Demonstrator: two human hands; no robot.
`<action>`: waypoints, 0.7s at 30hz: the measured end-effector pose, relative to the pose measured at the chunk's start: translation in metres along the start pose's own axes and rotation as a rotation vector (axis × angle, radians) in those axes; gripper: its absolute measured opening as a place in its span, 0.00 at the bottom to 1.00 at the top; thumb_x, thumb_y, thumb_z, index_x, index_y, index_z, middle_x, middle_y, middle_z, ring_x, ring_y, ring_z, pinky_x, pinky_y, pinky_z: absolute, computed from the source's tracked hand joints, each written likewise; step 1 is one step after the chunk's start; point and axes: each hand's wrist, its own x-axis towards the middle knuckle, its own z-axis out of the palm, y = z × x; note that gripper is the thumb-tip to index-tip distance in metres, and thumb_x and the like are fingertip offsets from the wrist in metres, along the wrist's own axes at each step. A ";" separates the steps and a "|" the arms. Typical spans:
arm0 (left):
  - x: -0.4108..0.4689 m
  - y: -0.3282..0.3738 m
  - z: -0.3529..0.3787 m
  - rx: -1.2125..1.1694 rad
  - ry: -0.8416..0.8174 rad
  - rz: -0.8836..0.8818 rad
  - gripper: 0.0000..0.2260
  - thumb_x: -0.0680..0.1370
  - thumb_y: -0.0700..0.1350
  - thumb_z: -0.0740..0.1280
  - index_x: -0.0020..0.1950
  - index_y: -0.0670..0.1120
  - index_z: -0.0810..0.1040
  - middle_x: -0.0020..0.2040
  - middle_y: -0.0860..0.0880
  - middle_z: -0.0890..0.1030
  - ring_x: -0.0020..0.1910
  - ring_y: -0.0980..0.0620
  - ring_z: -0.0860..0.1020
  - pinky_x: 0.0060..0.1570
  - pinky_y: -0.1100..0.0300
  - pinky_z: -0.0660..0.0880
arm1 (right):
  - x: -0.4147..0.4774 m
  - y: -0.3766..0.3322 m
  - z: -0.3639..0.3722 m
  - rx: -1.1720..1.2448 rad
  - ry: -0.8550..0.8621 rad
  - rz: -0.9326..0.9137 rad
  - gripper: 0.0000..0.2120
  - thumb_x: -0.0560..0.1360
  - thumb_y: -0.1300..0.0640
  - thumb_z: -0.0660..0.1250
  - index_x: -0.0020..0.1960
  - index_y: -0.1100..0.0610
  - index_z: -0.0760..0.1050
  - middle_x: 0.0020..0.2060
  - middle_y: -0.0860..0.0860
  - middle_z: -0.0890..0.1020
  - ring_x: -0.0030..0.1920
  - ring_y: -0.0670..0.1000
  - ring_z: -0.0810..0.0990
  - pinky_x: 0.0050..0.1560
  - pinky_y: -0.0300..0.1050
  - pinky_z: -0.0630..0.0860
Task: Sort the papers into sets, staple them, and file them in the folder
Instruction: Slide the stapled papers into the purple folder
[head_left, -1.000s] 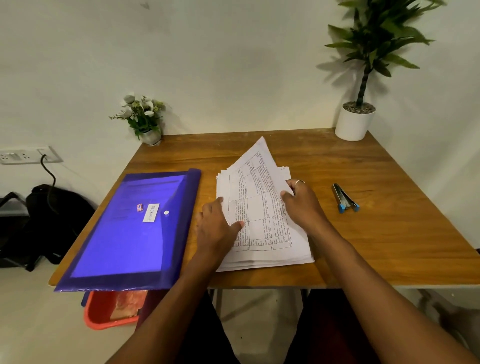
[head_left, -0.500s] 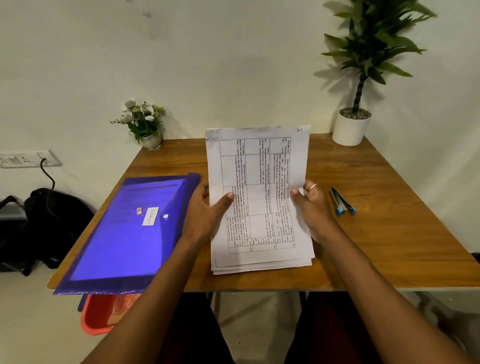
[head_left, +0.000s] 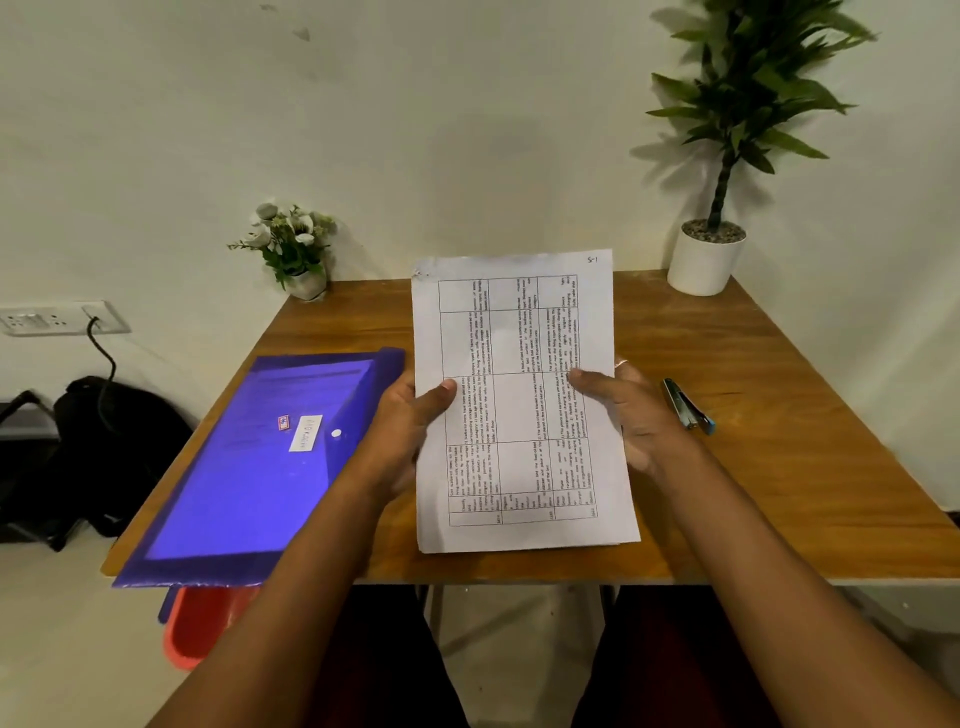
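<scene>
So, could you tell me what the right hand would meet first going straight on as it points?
The papers it holds: the right hand points forward-left across them. Beyond, probably bare table, though depth is unclear.

The papers (head_left: 519, 415), white sheets printed with a ruled table and marked "S-1" at a top corner, are held up over the near edge of the table (head_left: 779, 493). The left hand (head_left: 410, 431) and right hand (head_left: 623, 415) pinch their sides. The blue translucent folder (head_left: 260, 457) lies flat along the left edge, its near corner overhanging. The dark, blue-tipped stapler (head_left: 688, 405) lies toward the right edge.
</scene>
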 end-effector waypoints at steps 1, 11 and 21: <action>0.000 0.001 -0.003 0.011 -0.017 -0.027 0.16 0.83 0.41 0.64 0.72 0.44 0.73 0.63 0.39 0.83 0.60 0.37 0.82 0.58 0.39 0.80 | 0.000 0.000 -0.001 -0.013 -0.009 0.002 0.21 0.77 0.68 0.68 0.68 0.59 0.72 0.57 0.59 0.85 0.55 0.61 0.85 0.47 0.57 0.84; 0.007 -0.010 -0.010 0.038 0.123 -0.049 0.13 0.83 0.43 0.65 0.68 0.43 0.77 0.60 0.41 0.84 0.58 0.41 0.84 0.54 0.45 0.81 | -0.001 0.009 0.008 -0.129 0.052 -0.024 0.17 0.75 0.66 0.72 0.63 0.62 0.76 0.54 0.59 0.86 0.52 0.61 0.86 0.42 0.52 0.84; -0.004 -0.003 -0.010 0.080 0.065 0.064 0.16 0.86 0.48 0.60 0.73 0.47 0.73 0.63 0.47 0.84 0.61 0.46 0.83 0.55 0.49 0.82 | -0.003 0.010 0.009 -0.202 0.057 -0.074 0.17 0.74 0.68 0.72 0.60 0.59 0.73 0.54 0.58 0.86 0.52 0.61 0.86 0.44 0.53 0.85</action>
